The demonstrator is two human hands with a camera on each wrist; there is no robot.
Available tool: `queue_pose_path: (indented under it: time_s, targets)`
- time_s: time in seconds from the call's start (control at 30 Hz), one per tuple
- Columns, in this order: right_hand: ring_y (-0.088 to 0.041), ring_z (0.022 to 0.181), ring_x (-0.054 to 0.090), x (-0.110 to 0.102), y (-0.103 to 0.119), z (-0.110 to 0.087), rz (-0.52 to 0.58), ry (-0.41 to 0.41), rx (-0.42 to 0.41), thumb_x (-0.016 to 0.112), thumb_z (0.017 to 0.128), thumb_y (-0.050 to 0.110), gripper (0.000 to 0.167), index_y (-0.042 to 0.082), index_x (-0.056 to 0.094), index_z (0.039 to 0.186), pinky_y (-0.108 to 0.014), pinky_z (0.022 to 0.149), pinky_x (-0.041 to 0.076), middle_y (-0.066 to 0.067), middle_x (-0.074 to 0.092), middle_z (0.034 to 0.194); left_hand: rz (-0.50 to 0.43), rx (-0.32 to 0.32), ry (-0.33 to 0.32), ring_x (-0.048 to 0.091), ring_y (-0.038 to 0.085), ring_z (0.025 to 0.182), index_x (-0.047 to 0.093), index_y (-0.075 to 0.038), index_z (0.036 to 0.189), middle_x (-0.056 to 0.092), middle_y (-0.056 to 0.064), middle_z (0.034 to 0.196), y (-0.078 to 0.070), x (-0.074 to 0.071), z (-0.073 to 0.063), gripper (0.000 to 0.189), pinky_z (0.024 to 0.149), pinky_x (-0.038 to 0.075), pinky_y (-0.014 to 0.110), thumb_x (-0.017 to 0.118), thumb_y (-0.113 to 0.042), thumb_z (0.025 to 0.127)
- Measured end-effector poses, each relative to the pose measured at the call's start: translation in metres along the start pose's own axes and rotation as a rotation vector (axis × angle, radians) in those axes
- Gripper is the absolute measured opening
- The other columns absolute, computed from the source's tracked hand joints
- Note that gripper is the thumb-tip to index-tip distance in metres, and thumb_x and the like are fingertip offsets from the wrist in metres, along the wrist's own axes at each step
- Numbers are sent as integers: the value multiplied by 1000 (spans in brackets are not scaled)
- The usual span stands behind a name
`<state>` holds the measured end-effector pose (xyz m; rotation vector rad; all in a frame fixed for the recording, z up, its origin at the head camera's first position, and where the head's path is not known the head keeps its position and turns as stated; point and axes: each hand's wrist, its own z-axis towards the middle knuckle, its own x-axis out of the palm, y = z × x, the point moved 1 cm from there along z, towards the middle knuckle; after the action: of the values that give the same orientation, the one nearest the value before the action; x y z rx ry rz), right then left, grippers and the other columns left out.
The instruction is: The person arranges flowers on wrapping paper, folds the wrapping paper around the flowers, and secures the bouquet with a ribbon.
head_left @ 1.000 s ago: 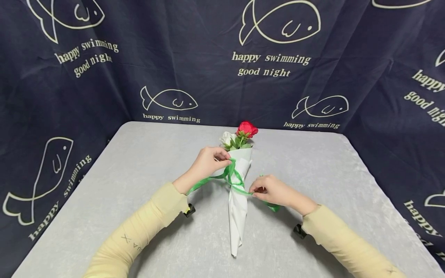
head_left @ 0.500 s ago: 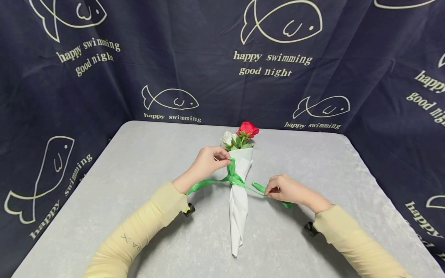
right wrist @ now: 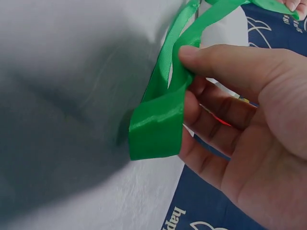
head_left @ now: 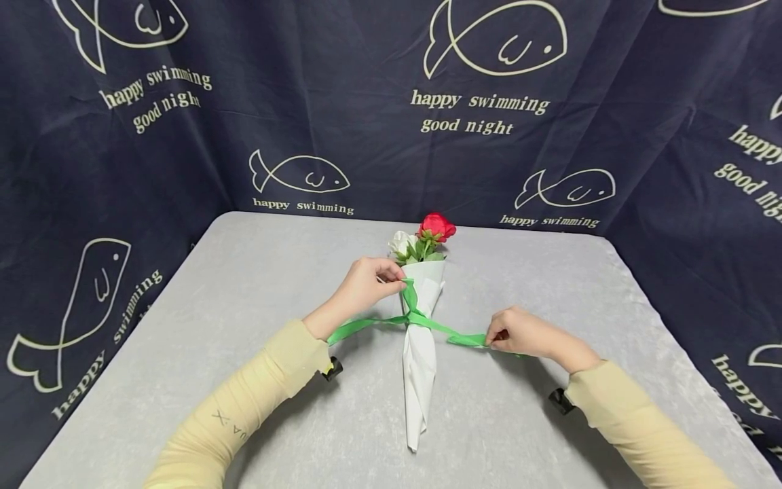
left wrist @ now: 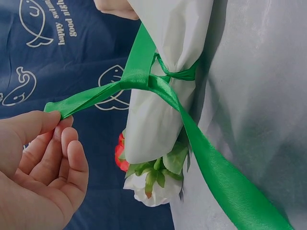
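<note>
A bouquet in white wrapping paper (head_left: 419, 380) lies on the table, with a red rose (head_left: 436, 227) and a white rose (head_left: 402, 243) at its far end. Green ribbon (head_left: 420, 318) circles the paper at mid-length and crosses in a knot. Between thumb and index finger my left hand (head_left: 370, 284) pinches a raised loop of ribbon above the knot. Another ribbon length runs from the knot toward my left wrist. My right hand (head_left: 530, 333), right of the bouquet, pinches the ribbon's other part. In the right wrist view a folded ribbon end (right wrist: 157, 127) hangs past the fingers.
A pale grey cloth covers the table (head_left: 275, 272). Dark blue curtains (head_left: 366, 102) with fish drawings and lettering stand behind it and at both sides. Each wrist carries a small black camera, such as the right one (head_left: 561, 401).
My right hand has moved to the right, drawing the ribbon out with it. The ribbon's crossing on the paper has tightened into a smaller knot. My left hand has stayed in place.
</note>
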<state>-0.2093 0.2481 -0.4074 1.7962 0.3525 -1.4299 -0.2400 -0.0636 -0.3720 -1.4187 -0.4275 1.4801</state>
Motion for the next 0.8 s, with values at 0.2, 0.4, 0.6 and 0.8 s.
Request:
queue_pose_path:
  time_s: [0.2, 0.4, 0.6, 0.8]
  targets:
    - [1, 61, 48, -7, -1, -6, 1, 49, 69, 71, 77, 1, 9, 10, 72, 77, -18, 55, 46, 8, 63, 72, -11, -3, 6, 62, 10, 72, 70, -9, 83, 70, 0, 78, 0, 0, 0, 4, 69, 52, 24, 73, -12, 81]
    - [0, 55, 43, -15, 2, -10, 43, 101, 131, 68, 79, 5, 12, 14, 64, 72, -19, 50, 40, 10, 55, 63, -7, -5, 7, 62, 10, 72, 70, -10, 83, 70, 0, 78, -1, 0, 1, 4, 68, 52, 24, 72, -12, 81]
    - [2, 51, 34, -19, 5, -13, 17, 125, 111, 64, 79, 10, 20, 18, 54, 64, -17, 49, 29, 14, 42, 57, -5, 3, 9, 62, 10, 71, 70, -9, 83, 70, 0, 78, -2, 0, 0, 4, 68, 52, 24, 72, -12, 81]
    - [-6, 63, 49, -22, 2, -15, -13, 153, 262, 68, 84, 26, 13, 17, 62, 76, -25, 58, 41, 9, 59, 72, -3, 5, 0, 62, 9, 71, 70, -9, 83, 70, 1, 78, -3, 0, 0, 3, 68, 51, 24, 73, -11, 81]
